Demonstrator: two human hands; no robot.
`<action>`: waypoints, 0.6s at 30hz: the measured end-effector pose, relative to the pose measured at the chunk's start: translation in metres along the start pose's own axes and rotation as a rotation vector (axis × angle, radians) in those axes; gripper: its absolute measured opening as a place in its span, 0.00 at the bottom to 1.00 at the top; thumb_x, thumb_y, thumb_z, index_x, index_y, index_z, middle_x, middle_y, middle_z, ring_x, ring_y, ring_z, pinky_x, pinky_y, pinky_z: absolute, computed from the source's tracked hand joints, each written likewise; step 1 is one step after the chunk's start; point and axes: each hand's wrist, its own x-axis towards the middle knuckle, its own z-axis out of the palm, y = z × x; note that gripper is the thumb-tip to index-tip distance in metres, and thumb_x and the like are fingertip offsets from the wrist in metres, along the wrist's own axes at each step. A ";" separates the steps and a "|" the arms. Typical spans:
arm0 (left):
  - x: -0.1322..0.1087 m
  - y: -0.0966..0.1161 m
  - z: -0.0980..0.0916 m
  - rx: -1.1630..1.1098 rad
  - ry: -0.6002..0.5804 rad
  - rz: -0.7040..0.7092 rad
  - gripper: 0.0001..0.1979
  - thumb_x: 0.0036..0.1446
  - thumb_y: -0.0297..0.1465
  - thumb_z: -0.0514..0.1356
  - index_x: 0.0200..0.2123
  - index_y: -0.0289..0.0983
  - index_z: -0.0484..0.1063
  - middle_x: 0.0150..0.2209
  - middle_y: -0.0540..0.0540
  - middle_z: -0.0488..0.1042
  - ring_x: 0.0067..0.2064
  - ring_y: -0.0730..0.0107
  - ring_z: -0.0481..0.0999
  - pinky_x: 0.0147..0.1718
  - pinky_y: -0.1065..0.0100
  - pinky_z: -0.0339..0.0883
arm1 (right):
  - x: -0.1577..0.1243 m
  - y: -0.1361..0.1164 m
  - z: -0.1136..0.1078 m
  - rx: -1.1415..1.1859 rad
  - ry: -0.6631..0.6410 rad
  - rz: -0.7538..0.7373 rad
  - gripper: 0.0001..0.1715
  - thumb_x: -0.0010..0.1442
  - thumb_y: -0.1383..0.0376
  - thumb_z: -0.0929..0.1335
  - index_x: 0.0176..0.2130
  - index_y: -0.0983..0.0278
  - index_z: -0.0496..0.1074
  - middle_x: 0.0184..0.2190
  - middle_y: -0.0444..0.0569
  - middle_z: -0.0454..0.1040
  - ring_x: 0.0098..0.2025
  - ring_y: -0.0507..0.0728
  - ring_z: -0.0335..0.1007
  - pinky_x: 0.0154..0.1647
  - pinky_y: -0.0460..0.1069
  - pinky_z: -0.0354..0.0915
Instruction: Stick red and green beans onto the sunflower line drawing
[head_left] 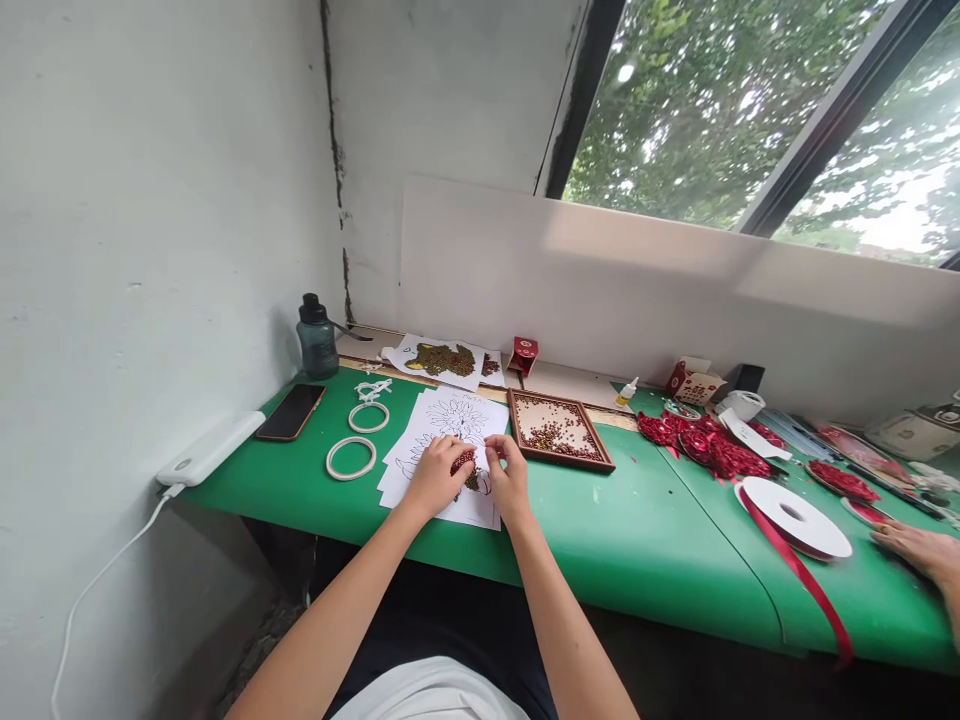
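Note:
A stack of white line-drawing sheets [403,455] lies on the green table, the top one printed with large flowers. On its lower part sits a patch of small red beans [463,460], with darker green ones [472,481] beside it. My left hand [439,478] rests on the sheet at the left of the red patch, thumb and fingers apart around it. Just right of the patch, my right hand [508,477] has its thumb and fingertips pinched together above the paper; anything between them is too small to see. A brown-framed tray [562,462] of loose beans lies to the right.
Left are two tape rolls [351,458], a phone [291,412], a dark bottle [316,340] and a white power strip [210,448]. Behind lie a bean picture [442,360] and a glue bottle [626,391]. Right are a ribbon spool [795,518], red ribbon flowers [731,455] and another person's hand [919,550].

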 end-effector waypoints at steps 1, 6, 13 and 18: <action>-0.001 0.000 0.001 0.055 -0.018 0.015 0.14 0.68 0.31 0.60 0.54 0.45 0.79 0.50 0.45 0.76 0.56 0.56 0.70 0.57 0.54 0.66 | 0.002 0.000 -0.003 -0.026 0.045 0.014 0.09 0.67 0.59 0.63 0.41 0.60 0.70 0.40 0.51 0.75 0.41 0.58 0.70 0.45 0.53 0.66; -0.006 0.002 0.006 0.212 -0.096 0.087 0.13 0.67 0.30 0.60 0.48 0.50 0.83 0.56 0.47 0.74 0.60 0.52 0.67 0.57 0.50 0.64 | 0.007 0.008 -0.019 -0.205 -0.038 0.086 0.08 0.63 0.61 0.65 0.37 0.60 0.73 0.40 0.51 0.78 0.42 0.61 0.69 0.46 0.55 0.64; -0.007 0.004 0.004 0.226 -0.117 0.099 0.14 0.62 0.26 0.61 0.40 0.49 0.84 0.45 0.46 0.76 0.50 0.57 0.71 0.51 0.53 0.65 | -0.007 0.018 -0.018 -0.274 -0.182 0.055 0.08 0.60 0.65 0.66 0.35 0.58 0.77 0.41 0.51 0.81 0.48 0.64 0.67 0.52 0.58 0.61; -0.007 0.002 0.005 0.242 -0.113 0.092 0.16 0.62 0.24 0.60 0.41 0.50 0.84 0.43 0.46 0.74 0.48 0.58 0.71 0.50 0.54 0.65 | -0.007 0.016 -0.017 -0.308 -0.262 0.051 0.08 0.60 0.68 0.67 0.34 0.58 0.77 0.41 0.50 0.81 0.48 0.64 0.67 0.53 0.59 0.60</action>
